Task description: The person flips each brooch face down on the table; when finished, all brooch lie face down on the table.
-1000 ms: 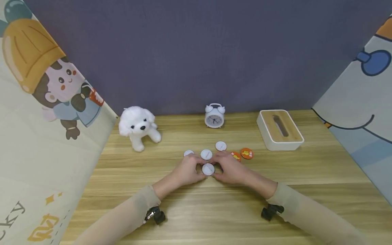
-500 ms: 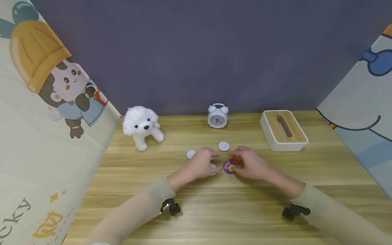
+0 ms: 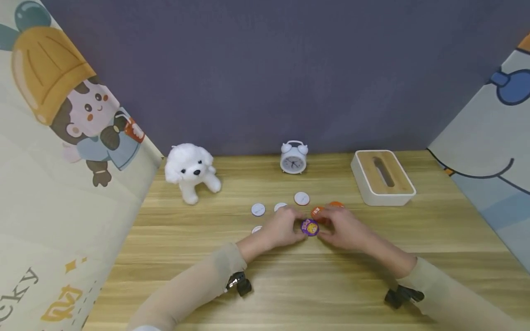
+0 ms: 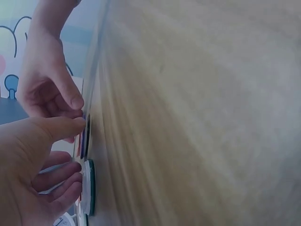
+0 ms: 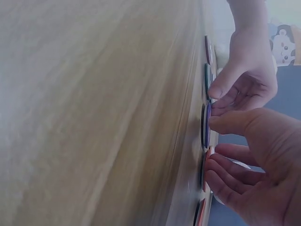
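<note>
My head view looks forward and down at the table (image 3: 298, 280); low and close, the left wrist's faces my right hand (image 3: 345, 228), the right's my left hand (image 3: 283, 227), sharing the purple disc (image 3: 310, 227).

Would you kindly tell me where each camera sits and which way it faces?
Head view: worn on the head, facing forward and down at the light wood-grain table; left hand, right hand and beige sleeves show.
Left wrist view: on the left wrist, looking low across the table, turned sideways; left hand near, right hand beyond.
Right wrist view: on the right wrist, also low and sideways; right hand near, left hand beyond.
Shared: both wrist views show the flat round purple disc.
</note>
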